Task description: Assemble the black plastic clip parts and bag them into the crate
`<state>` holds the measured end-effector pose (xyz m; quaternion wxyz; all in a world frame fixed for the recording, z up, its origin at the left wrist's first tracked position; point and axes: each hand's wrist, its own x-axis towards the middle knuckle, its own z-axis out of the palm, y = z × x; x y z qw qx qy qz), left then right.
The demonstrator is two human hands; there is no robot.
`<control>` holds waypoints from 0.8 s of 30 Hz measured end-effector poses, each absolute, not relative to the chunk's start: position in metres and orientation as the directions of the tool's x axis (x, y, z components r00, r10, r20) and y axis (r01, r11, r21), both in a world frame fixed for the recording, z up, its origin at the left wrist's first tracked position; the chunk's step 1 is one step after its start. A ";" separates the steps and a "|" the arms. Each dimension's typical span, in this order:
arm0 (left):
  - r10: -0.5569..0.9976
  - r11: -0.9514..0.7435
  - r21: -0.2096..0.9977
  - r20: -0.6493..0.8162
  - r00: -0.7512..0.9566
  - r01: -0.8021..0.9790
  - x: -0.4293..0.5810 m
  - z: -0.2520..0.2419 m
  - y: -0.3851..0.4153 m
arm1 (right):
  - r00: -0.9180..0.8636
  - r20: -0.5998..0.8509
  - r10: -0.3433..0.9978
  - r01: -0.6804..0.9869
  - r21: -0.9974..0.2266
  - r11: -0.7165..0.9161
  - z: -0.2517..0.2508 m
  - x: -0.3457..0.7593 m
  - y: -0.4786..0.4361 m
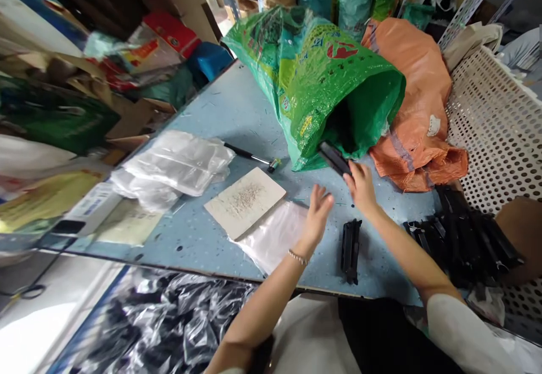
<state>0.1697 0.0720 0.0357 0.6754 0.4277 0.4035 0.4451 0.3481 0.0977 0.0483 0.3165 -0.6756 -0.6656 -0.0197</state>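
My right hand [361, 185] grips one end of a black part [334, 158], whose far end is at the mouth of a green sack [305, 86] lying on the blue table [186, 236]. My left hand [318, 213] is held over the table with its fingers apart and nothing in it. Below it are clear plastic bags [273, 236], partly under a worn square board [245, 202]. Another black part [350, 251] lies between my forearms. Several more black parts [461, 238] are heaped at the right.
A hammer-like tool [249, 155] lies behind the board, beside a pile of clear bags [178, 162]. An orange sack [415, 92] and a white perforated basket [499, 131] stand at the right. Wrapped black items [169, 317] fill a space below the table's front edge.
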 end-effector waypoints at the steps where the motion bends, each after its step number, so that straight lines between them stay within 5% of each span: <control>1: 0.934 0.318 0.870 -0.221 0.279 -0.376 0.173 0.047 0.082 | 0.031 0.496 0.868 0.907 -0.379 0.184 0.048 0.339 0.069; 5: 0.868 0.477 0.741 -0.310 0.389 -0.473 0.175 0.075 0.084 | -0.223 0.554 0.802 0.805 -0.360 0.472 0.065 0.316 -0.003; 9: 0.734 0.615 0.685 -0.315 0.602 -0.392 0.159 0.084 0.052 | -0.068 0.549 0.833 0.813 -0.454 0.365 0.086 0.330 0.009; 14: 0.614 0.721 0.628 -0.381 0.691 -0.294 0.145 0.095 0.023 | -0.298 0.466 0.833 0.847 -0.274 0.456 0.089 0.344 0.047; 20: 0.786 0.602 0.697 -0.429 0.445 -0.391 0.147 0.091 0.024 | -0.162 0.412 0.897 0.880 -0.351 0.320 0.091 0.323 0.037; 24: 0.826 0.555 0.714 -0.415 0.381 -0.427 0.147 0.089 0.033 | -0.302 0.424 0.854 0.805 -0.367 0.466 0.080 0.303 -0.006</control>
